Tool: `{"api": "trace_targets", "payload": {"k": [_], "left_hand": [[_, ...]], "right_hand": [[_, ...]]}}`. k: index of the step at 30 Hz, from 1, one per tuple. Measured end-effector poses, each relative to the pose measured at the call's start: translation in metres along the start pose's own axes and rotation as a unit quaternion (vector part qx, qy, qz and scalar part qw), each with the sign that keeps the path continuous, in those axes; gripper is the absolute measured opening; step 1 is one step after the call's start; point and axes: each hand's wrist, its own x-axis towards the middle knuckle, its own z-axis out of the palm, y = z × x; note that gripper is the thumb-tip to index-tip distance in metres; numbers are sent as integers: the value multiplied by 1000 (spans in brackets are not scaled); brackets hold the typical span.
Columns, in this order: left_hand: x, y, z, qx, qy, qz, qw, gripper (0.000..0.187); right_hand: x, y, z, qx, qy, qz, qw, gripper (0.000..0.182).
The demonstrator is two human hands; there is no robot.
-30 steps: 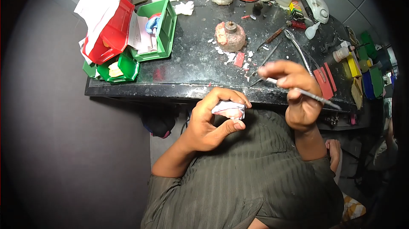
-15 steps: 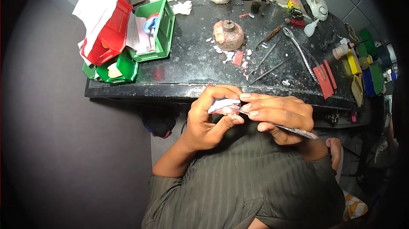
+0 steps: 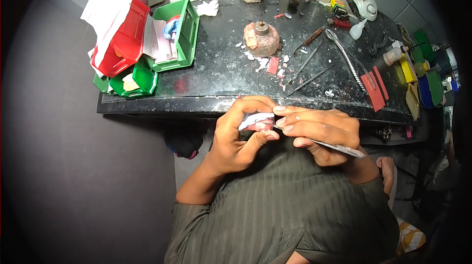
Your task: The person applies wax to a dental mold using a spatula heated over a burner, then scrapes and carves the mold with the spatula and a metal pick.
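Observation:
My left hand (image 3: 236, 136) is closed around a small white dental model with pink wax (image 3: 257, 120) on it, held in front of the bench edge. Between the fingers of my right hand (image 3: 324, 134) lies a thin metal wax carver (image 3: 339, 147). The carver's narrow tip reaches the pink wax, and its broad end sticks out past my palm. Fingertips of both hands come close together at the model. My fingers hide much of the model's far side.
On the black bench (image 3: 216, 80) stands a wax-smeared spirit burner (image 3: 262, 40) among white and pink scraps. Metal hand tools (image 3: 309, 80) and pink wax sheets (image 3: 374, 94) lie rightward. Green (image 3: 189, 38) and red bins (image 3: 125, 43) stand left. Another person's hand (image 3: 387, 168) shows at right.
Both hands stay nearly in place, with the carver tip still at the pink wax. The view has shifted slightly; the model looks turned a little.

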Motion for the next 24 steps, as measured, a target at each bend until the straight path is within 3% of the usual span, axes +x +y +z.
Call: {"api": "trace_targets", "payload": {"k": [17, 24], "left_hand": [[-4, 1, 9, -121, 36, -53, 991, 42], [-4, -2, 13, -218, 45, -55, 973, 41]], "right_hand": [[-7, -8, 0, -17, -5, 22, 1000, 17], [-7, -9, 7, -16, 37, 17, 999, 18]]}}
